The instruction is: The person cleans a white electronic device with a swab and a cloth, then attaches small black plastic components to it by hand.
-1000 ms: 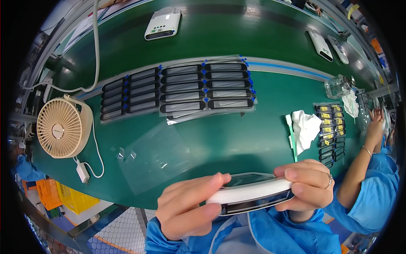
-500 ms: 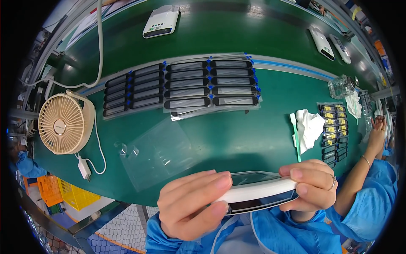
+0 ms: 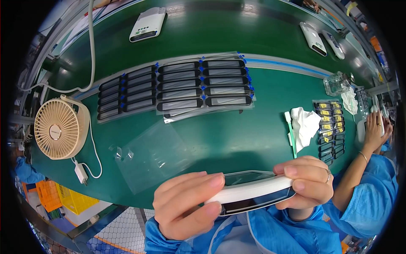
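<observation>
Both hands hold a white curved-edged device (image 3: 253, 190) close to my body, above the near edge of the green table. A dark glossy panel faces its near side, and a clear glassy face shows on its far side. My left hand (image 3: 188, 203) grips the left end, fingers on top and thumb below. At the right end, my right hand (image 3: 306, 182) pinches it between thumb and fingers; a ring is on one finger. Beyond the device, a clear plastic sheet (image 3: 148, 158) lies on the table. A green-handled swab (image 3: 292, 137) rests beside a crumpled white cloth (image 3: 305, 126).
Stacked black-framed panels (image 3: 179, 86) in clear film line the table's back. A beige fan (image 3: 59, 129) with its cable stands left. Yellow-labelled strips (image 3: 326, 122) and a glass jar (image 3: 336, 84) sit right, near a co-worker's hand (image 3: 374, 131). White devices (image 3: 148, 24) lie on the green belt beyond.
The view has shifted slightly, moving the scene left. The white devices on the far belt have slid a little left past the table. My grip on the device looks unchanged.
</observation>
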Tool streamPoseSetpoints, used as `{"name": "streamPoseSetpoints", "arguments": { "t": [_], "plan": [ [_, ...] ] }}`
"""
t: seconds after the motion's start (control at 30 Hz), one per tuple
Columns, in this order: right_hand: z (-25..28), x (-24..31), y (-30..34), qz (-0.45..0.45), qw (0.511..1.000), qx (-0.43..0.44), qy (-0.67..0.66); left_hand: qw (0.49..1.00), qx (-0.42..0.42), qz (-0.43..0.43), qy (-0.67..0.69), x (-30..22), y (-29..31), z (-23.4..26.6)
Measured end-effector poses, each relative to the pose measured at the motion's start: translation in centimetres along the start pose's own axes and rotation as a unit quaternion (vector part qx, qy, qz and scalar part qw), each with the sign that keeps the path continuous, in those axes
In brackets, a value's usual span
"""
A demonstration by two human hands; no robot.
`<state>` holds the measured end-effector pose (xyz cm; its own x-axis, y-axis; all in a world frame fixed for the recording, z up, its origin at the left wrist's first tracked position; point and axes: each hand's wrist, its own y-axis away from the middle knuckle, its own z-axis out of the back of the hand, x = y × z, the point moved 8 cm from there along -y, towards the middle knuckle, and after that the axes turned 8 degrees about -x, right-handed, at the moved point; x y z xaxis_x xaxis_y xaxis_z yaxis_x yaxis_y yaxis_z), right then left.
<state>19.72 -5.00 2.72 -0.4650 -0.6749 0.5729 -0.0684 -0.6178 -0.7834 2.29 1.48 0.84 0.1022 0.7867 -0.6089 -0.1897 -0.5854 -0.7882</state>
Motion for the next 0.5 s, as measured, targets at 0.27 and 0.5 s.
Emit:
{"name": "streamPoseSetpoints", "arguments": {
  "t": [0.27,0.5],
  "plan": [
    [0.0,0.7,-0.1,-0.016,1.000,0.009,0.014,1.000,0.007,-0.001,0.030,-0.1,0.1,-0.2],
    [4.4,-3.7,2.9,-0.236,0.872,-0.041,0.427,0.999,0.014,-0.008,0.042,-0.3,0.4,0.2]
  ]
}}
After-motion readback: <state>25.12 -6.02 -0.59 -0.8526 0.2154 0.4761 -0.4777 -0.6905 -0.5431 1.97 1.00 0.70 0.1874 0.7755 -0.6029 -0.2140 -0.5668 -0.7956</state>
